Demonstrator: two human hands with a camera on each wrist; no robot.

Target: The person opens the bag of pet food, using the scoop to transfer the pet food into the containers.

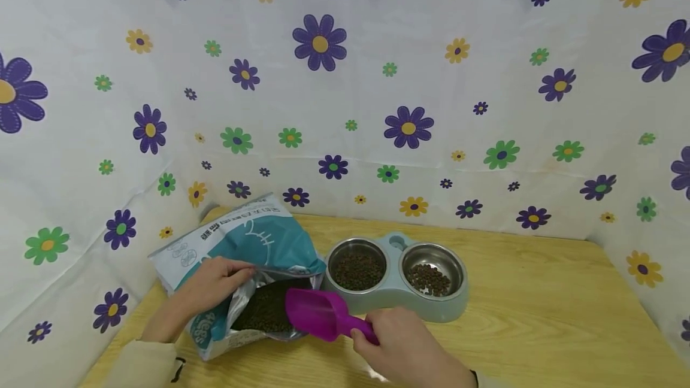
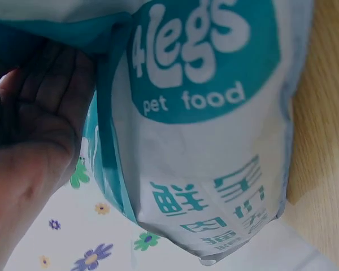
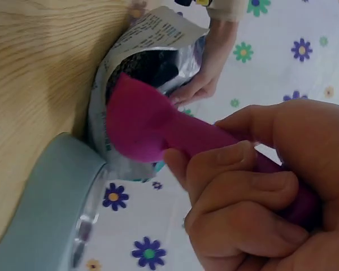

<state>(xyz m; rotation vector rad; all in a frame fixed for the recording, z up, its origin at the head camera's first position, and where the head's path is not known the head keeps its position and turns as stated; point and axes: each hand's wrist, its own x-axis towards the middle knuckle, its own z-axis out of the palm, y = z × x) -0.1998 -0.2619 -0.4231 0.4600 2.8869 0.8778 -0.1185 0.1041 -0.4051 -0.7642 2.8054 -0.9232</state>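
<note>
A blue and white pet food bag (image 1: 283, 229) lies tilted on the table, its mouth spread towards the front right and brown kibble (image 1: 261, 310) showing inside. My left hand (image 1: 212, 286) grips the upper edge of that mouth; in the left wrist view the bag's flap partly hides its fingers. With my right hand (image 1: 406, 346) I hold a magenta scoop (image 1: 318, 314) by its handle, fingers wrapped round it in the right wrist view. The scoop's front end is at the bag's opening, over the right rim. Its visible inner face looks bare.
Right of the bag stands a pale blue double feeder (image 1: 396, 283). Its left steel bowl (image 1: 330, 256) holds a broad layer of kibble, the right steel bowl (image 1: 455, 268) a smaller heap. Behind the wooden table (image 1: 539, 310) hangs a flower-patterned sheet (image 1: 366, 88).
</note>
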